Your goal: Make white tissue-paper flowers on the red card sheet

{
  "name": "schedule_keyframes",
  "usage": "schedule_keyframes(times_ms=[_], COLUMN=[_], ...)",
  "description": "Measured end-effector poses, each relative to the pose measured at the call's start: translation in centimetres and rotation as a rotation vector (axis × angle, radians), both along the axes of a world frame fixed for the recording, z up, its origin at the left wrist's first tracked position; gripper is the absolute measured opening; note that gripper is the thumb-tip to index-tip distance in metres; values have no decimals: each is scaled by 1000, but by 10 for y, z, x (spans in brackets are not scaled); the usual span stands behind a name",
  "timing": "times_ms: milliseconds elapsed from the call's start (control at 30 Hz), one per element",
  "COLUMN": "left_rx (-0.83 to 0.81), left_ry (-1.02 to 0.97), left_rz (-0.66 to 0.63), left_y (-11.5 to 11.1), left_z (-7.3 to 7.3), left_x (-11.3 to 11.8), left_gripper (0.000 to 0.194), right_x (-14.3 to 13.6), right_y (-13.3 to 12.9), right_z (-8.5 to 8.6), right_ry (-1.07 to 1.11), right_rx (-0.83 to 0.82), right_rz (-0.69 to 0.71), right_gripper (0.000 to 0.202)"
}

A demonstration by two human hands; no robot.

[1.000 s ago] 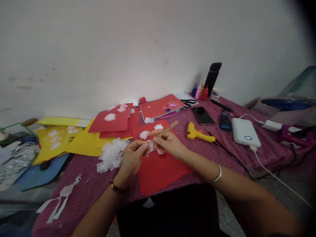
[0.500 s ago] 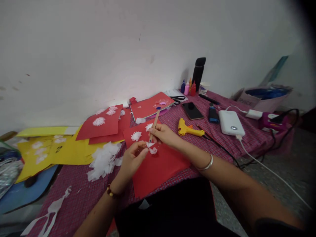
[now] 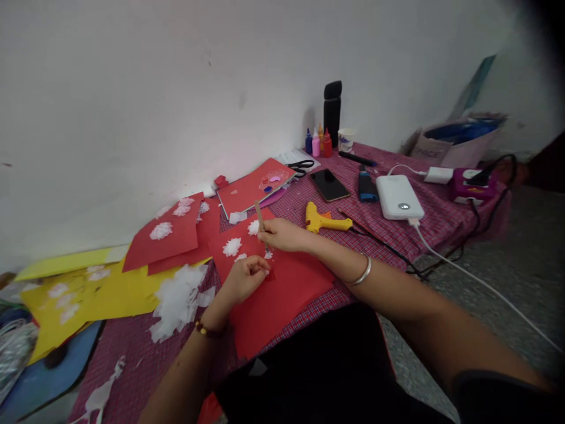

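Note:
My right hand (image 3: 282,235) pinches a flat, light-brown wooden stick (image 3: 259,215), held steeply over a sheet of red paper (image 3: 269,318). At the stick's lower end is a small white paper piece (image 3: 268,255), partly hidden by my fingers. My left hand (image 3: 243,280) rests low over the same sheet, fingers curled and thumb close to them; whether a scrap is between the fingertips is too small to make out. Fluffy white paper clusters (image 3: 232,247) sit on the red sheet. Left of it lies a heap of white tissue pieces (image 3: 179,303).
Yellow sheets (image 3: 117,291) and more red sheets with clusters (image 3: 176,241) lie left. A yellow glue gun (image 3: 324,219), phone (image 3: 330,185), white power bank (image 3: 399,197) and cables lie right. Black scissors (image 3: 300,168), paint bottles (image 3: 316,144) and a black bottle (image 3: 332,115) are behind.
The view has turned slightly, shifting the table leftward in the picture. The stick stands more upright and leans the other way. My left fingers have moved slightly down from its lower end.

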State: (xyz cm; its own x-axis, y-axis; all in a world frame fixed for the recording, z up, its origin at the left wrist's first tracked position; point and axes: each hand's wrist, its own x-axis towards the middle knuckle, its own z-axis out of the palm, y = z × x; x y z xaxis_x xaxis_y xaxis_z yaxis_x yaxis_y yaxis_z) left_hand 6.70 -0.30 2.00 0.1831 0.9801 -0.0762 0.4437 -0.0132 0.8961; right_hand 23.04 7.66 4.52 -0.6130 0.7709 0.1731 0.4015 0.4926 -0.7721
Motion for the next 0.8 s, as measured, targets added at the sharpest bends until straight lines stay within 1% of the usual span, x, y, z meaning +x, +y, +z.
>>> schedule_keyframes(times_ms=[100,267,433,633,800], left_rx=[41,109,126,143,134], left_ry=[160,287,318,330,338], left_rz=[-52,-95,-140,-143,-150], left_y=[-1,-8,-11,-12,-12], left_z=[-5,-4,-4,-2,-1], left_x=[-8,-20,-24,-22,-22], left_gripper=[4,15,19,17,16], right_x=[0,-2,-5,-7,-7], right_y=[-1,-5,-11,-13,-15], right_z=[2,2,2,0,4], right_ry=[-25,-86,-142,-202,-247], right_rx=[-15,-45,9,43,72], right_rz=[62,149,153,180,190], right_gripper=[18,22,20,22,22])
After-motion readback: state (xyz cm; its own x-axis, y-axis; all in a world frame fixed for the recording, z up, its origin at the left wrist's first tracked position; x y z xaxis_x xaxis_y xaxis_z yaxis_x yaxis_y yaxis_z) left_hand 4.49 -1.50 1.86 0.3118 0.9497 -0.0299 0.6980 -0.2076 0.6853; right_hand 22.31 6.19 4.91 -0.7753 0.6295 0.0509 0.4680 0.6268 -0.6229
